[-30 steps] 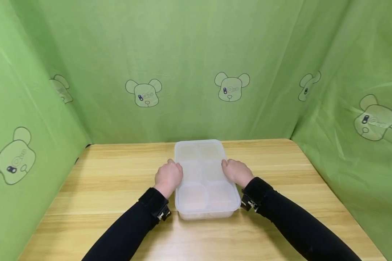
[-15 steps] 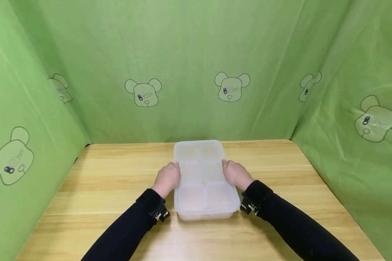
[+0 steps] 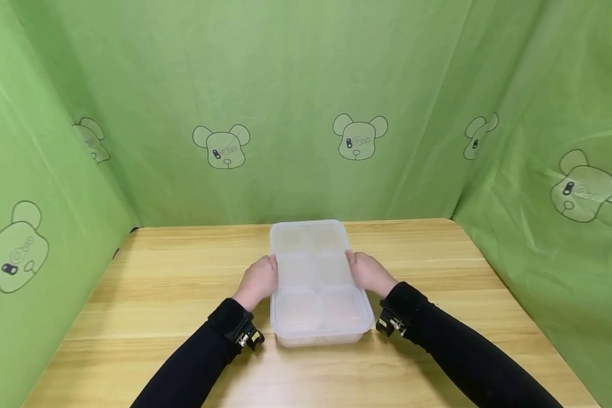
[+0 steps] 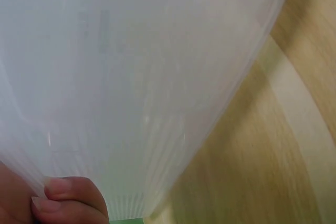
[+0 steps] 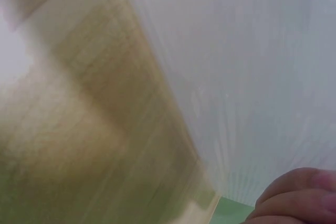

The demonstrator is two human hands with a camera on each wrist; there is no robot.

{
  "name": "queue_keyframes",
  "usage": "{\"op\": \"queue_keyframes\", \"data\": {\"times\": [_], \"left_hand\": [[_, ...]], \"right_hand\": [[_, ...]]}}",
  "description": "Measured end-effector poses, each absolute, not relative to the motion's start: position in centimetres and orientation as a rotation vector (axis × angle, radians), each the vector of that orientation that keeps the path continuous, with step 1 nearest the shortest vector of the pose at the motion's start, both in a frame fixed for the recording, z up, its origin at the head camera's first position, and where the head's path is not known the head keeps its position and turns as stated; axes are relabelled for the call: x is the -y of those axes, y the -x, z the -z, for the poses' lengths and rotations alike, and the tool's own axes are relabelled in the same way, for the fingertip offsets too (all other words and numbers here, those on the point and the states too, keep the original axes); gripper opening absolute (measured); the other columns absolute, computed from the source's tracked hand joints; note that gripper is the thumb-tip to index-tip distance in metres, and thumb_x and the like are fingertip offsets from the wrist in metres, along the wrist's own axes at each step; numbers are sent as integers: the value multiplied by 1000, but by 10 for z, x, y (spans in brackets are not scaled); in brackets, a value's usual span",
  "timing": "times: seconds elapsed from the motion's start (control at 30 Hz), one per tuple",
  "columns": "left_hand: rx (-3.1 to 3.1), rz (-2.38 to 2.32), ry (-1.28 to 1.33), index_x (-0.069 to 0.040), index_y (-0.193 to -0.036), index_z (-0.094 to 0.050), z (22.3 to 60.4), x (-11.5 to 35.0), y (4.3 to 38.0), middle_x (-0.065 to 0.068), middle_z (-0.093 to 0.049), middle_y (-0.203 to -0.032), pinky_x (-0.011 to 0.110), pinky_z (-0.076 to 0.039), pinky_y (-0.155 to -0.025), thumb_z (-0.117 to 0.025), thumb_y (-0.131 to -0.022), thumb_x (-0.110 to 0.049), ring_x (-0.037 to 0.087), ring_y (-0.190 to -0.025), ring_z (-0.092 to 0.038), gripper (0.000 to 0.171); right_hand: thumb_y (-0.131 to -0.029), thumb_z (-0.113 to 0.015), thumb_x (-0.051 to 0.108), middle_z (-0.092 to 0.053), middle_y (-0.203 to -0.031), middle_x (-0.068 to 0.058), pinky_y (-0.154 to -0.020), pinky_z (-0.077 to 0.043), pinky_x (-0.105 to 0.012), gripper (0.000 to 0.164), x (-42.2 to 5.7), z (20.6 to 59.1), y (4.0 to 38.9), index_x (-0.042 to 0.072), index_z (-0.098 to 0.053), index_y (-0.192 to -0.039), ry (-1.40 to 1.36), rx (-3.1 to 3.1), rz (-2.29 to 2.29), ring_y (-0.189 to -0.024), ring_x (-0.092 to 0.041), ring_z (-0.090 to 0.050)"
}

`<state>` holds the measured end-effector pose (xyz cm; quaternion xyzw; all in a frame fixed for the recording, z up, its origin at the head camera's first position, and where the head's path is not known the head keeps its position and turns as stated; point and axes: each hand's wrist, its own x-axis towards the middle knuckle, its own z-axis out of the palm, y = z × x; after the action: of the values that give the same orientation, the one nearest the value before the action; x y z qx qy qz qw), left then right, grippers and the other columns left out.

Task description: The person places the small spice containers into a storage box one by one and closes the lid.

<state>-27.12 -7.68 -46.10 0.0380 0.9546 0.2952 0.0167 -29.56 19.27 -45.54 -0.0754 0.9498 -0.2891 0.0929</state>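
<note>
A frosted, see-through plastic food container (image 3: 312, 283) with a flat lid lies lengthwise before me in the head view. Several rounded compartments show faintly through the lid. My left hand (image 3: 259, 280) grips its left long side, thumb along the lid's edge. On the opposite side my right hand (image 3: 370, 273) holds the box, its thumb at the rim. The left wrist view has the container's pale wall filling most of it, with curled fingers (image 4: 76, 203) against the plastic. Bent fingers (image 5: 296, 198) likewise press the box in the right wrist view.
A light wood-grain table (image 3: 173, 260) spreads around the container. Green cloth (image 3: 285, 68) printed with bear heads hangs behind the table and along both sides. Black wrist bands with small cameras (image 3: 250, 337) sit on both arms.
My left hand has shifted slightly outward and nearer, its thumb drawing back from over the lid to its edge. The container and right hand stay almost where they were.
</note>
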Motion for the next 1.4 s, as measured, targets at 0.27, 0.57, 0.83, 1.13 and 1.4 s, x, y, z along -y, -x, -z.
{"op": "queue_keyframes", "data": {"times": [0.27, 0.57, 0.83, 1.13, 1.4], "left_hand": [[-2943, -932, -126, 14, -120, -57, 460, 78, 272, 23, -64, -99, 48, -54, -85, -21, -111, -24, 35, -88, -64, 53], [-2961, -920, -102, 15, -124, -55, 457, 76, 271, 29, -64, -113, 51, -51, -94, -22, -111, -24, 43, -106, -63, 53], [-2910, -945, -77, 15, -131, -51, 462, 78, 270, 31, -60, -125, 51, -49, -98, -21, -111, -27, 44, -114, -60, 55], [-2869, -1006, -95, 15, -136, -47, 459, 81, 272, 32, -54, -135, 52, -43, -105, -20, -111, -28, 45, -125, -53, 57], [-2871, -1018, -95, 14, -136, -48, 456, 80, 270, 31, -55, -136, 52, -43, -106, -22, -111, -29, 44, -125, -53, 56]], "right_hand": [[-111, -16, 35, -61, -96, -17, -86, -55, -46, 62, -194, 455, 296, -10, -58, -117, 239, -2811, 873, -87, -27, -63], [-111, -15, 35, -59, -85, -15, -81, -57, -45, 62, -191, 454, 295, -9, -58, -112, 227, -2806, 853, -83, -27, -63], [-111, -17, 32, -62, -95, -17, -88, -54, -48, 60, -196, 461, 299, -10, -60, -115, 287, -2788, 874, -87, -27, -63], [-112, -19, 33, -64, -104, -19, -90, -53, -48, 60, -200, 458, 300, -12, -55, -129, 343, -2757, 882, -93, -30, -64], [-112, -18, 35, -53, -73, -7, -59, -50, -34, 59, -207, 458, 302, -9, -54, -127, 366, -2673, 968, -56, -15, -51]]}}
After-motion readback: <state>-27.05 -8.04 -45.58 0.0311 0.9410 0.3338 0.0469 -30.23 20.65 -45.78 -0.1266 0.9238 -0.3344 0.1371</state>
